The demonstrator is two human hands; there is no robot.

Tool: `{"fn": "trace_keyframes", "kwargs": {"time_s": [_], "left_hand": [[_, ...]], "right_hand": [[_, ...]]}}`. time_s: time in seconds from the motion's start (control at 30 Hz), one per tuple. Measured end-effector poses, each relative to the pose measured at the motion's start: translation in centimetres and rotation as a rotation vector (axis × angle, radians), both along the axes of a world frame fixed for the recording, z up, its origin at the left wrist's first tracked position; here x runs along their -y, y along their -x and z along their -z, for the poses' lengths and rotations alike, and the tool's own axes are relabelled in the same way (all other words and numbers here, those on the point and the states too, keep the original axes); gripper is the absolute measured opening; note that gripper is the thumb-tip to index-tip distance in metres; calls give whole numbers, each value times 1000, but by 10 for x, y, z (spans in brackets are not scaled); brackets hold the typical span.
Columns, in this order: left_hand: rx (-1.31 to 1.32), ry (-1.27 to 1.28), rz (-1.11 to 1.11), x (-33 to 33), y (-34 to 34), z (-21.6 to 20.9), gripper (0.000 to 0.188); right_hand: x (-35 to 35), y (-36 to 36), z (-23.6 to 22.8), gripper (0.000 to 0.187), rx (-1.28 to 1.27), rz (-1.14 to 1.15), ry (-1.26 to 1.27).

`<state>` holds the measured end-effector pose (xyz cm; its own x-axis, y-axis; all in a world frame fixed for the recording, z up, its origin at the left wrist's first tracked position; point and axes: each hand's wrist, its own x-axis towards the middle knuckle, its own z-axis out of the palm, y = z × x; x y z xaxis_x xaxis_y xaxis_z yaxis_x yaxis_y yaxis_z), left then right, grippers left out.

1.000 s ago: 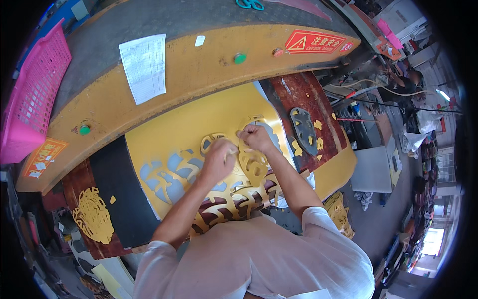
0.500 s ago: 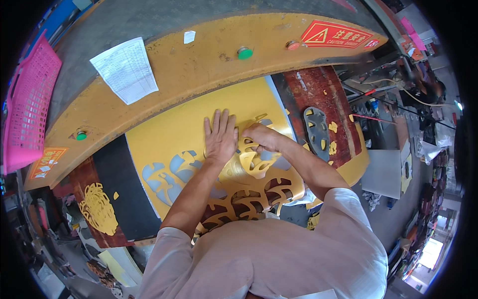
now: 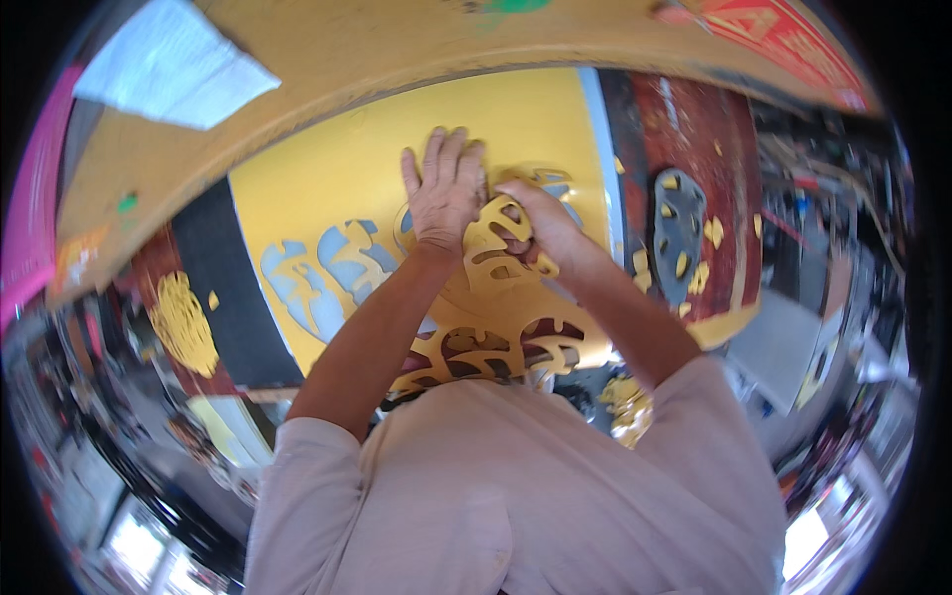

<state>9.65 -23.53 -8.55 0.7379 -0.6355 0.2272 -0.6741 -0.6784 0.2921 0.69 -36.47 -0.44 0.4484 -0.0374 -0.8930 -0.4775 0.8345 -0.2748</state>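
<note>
— Two hands on the yellow sheet [image 3: 327, 188], is that right?

— Yes. Your left hand [image 3: 446, 193] lies flat and spread on it, fingers pointing toward the far edge of the worktop [image 3: 297, 69], palm pressing the sheet down. Your right hand [image 3: 531, 223] is just beside it, touching it at the thumb side, fingers curled narrow around a yellow cut-out strip [image 3: 491, 243] that lifts off the sheet.

— Where does the sheet sit?

— It covers the middle of the worktop and reaches down to the near edge by your chest. Grey-blue openings [image 3: 317, 273] show left of your left forearm where shapes are already out. At the near edge the lattice of yellow cut shapes [image 3: 496, 347] shows dark red through its gaps.

— Anything else around you?

— A dark red board [image 3: 684, 129] lies at the right edge, with a grey oval piece [image 3: 679, 233] and small yellow scraps [image 3: 712, 230] on it. A white paper [image 3: 174, 64] rests on the far left of the worktop. A yellow ornament [image 3: 183, 322] lies at the left, well apart from both hands.
</note>
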Motion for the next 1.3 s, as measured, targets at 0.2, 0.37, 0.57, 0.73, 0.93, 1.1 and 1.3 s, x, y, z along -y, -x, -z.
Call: {"fn": "trace_keyframes", "kwargs": {"time_s": [0.2,0.37,0.57,0.73,0.93,1.1,1.3], "left_hand": [[-3,28,-17,-1,1,-7,43],[-23,0,2,-4,6,-18,46],[-79,3,33,-1,5,-28,39],[-89,137,34,-3,3,-28,27],[-59,123,40,-4,4,-23,28],[-76,166,37,-6,1,-20,31],[-78,219,62,-10,2,-16,30]], "right_hand": [[1,20,15,26,157,74,-139],[11,33,33,26,260,-63,-189],[2,41,15,41,129,-128,134],[21,34,-9,48,112,-26,284],[12,15,-3,31,-35,-297,840],[-12,22,-10,25,64,-1035,1808],[34,-23,-15,74,-224,-886,939]]}}
